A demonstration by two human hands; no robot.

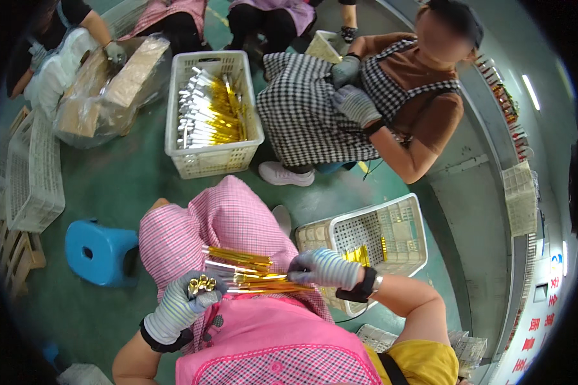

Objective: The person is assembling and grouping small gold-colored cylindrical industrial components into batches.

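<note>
On my lap, over the pink checked apron (237, 208), lies a loose bundle of thin gold and silver tubes (253, 280). My left hand (181, 309), in a striped grey-palmed glove, is closed around several gold tubes (202, 285), whose round ends show above the fingers. To the right, my right hand (326, 267), gloved alike, has its fingers closed at the right-hand ends of the lap bundle. Its fingertips are partly hidden, and how many tubes it grips I cannot tell.
A white crate (213, 154) full of gold and silver tubes stands ahead. Another crate (417, 234) at my right holds some gold pieces. A blue stool (96, 252) is at left. A person in a black-checked apron (315, 106) sits opposite; others work beside plastic-wrapped cardboard (135, 70).
</note>
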